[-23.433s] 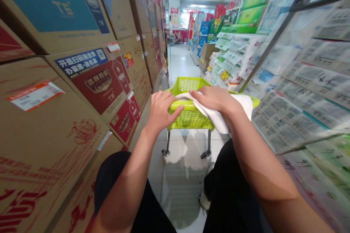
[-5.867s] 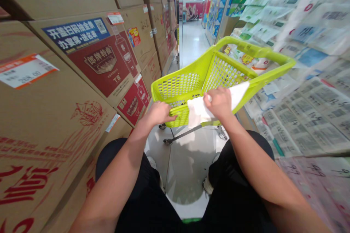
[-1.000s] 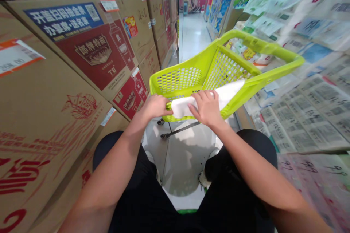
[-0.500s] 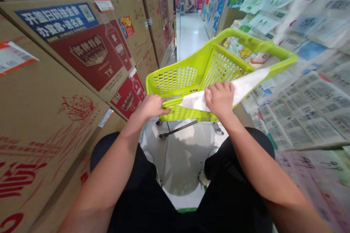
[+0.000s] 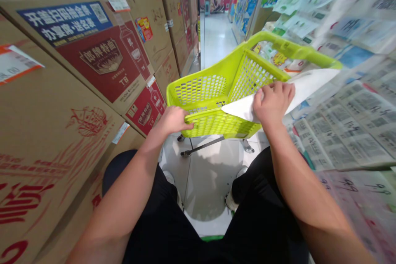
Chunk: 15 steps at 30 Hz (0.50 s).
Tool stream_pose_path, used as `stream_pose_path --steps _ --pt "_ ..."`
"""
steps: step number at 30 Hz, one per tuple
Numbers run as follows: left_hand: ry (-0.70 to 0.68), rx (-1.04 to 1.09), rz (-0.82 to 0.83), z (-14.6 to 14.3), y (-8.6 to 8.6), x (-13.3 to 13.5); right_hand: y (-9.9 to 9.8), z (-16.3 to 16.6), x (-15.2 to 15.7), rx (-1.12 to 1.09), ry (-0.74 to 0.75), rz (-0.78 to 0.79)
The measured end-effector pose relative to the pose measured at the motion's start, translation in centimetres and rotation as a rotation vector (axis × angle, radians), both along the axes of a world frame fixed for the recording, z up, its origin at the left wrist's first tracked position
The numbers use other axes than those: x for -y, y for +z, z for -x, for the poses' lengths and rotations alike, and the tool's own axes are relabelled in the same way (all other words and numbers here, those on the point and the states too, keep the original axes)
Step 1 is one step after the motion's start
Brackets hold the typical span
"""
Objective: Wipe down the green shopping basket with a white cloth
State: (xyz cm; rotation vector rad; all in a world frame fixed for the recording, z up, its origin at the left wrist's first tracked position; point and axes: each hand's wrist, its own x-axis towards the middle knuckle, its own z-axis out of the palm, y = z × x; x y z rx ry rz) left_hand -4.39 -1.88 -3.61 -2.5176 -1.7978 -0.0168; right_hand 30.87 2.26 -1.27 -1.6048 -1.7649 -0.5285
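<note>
A lime-green plastic shopping cart with lattice sides stands sideways before my knees, its handle end to the right. My left hand is wrapped round the cart's near left corner rim. Farther right, my right hand presses a white cloth or paper sheet against the near rim, fingers closed over it. The sheet drapes along the sloping edge on both sides of that hand. Below the basket, the cart's wheels and grey metal frame rest on the tiled floor.
Stacked cardboard cartons with price tags wall in the left side. Shelves of plastic-wrapped paper packs rise close on the right. Beyond the cart a shiny-floored aisle runs between shelves. My legs flank the near floor.
My right hand has slid right and slightly up along the cart's rim, carrying the white sheet with it. My left hand keeps its hold on the corner, and the cart is almost unmoved.
</note>
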Motion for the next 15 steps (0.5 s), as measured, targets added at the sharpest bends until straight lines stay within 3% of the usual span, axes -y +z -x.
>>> stream_pose_path --steps 5,8,11,15 --pt "-0.029 -0.021 -0.045 -0.6 -0.7 -0.2 -2.3 7.3 4.1 0.180 0.340 0.100" --pt "-0.056 -0.016 -0.023 -0.5 -0.6 -0.3 -2.9 9.6 5.3 0.207 0.426 0.114" --pt "-0.030 0.007 0.000 0.1 -0.5 -0.5 -2.4 7.7 4.0 0.182 0.390 0.114" --pt "-0.036 0.052 0.013 1.2 -0.2 -0.7 -0.6 1.5 0.8 0.086 0.147 0.024"
